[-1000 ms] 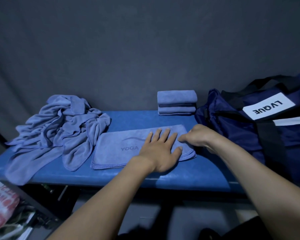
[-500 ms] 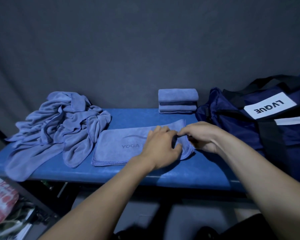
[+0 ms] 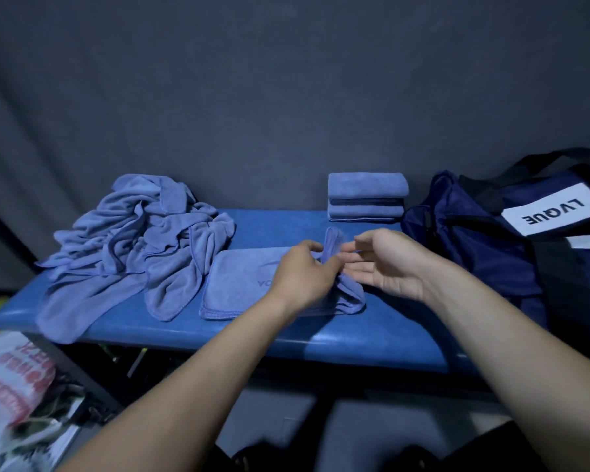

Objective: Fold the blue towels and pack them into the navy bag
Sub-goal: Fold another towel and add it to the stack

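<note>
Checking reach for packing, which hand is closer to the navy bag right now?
Right. The right hand is beside the navy bag, just left of it; the left hand grips the towel farther left.

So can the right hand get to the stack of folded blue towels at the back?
Probably yes. The stack of folded blue towels sits just behind the right hand on the blue bench, with nothing between them. The hand looks empty, palm up.

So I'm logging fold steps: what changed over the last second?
The left hand, flat a second ago, now pinches the right end of the flat blue YOGA towel and lifts it. The right hand opened beside it. Crumpled pile, folded stack and navy bag stayed put.
</note>
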